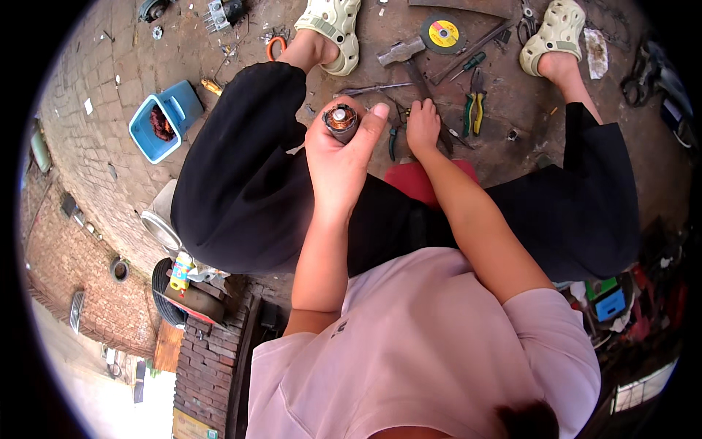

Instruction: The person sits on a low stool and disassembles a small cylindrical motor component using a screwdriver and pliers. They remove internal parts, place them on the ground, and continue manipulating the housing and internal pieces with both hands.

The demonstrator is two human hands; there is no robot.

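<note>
In my left hand is a motor armature, a dark cylinder with copper windings and a pale shaft end facing up. The fingers wrap round it; the thumb points up along its right side. My right hand reaches down to the floor, fingers curled over the wooden handle of a hammer. What those fingertips grip is hidden. Just left of them lie pliers with dark teal handles. A long metal rod-like tool lies beyond both hands.
Yellow-and-green pliers, a green screwdriver and a cutting disc lie to the right and beyond. A blue bin holding reddish-brown material stands at left. My clogs flank the tools. A red seat shows between my legs.
</note>
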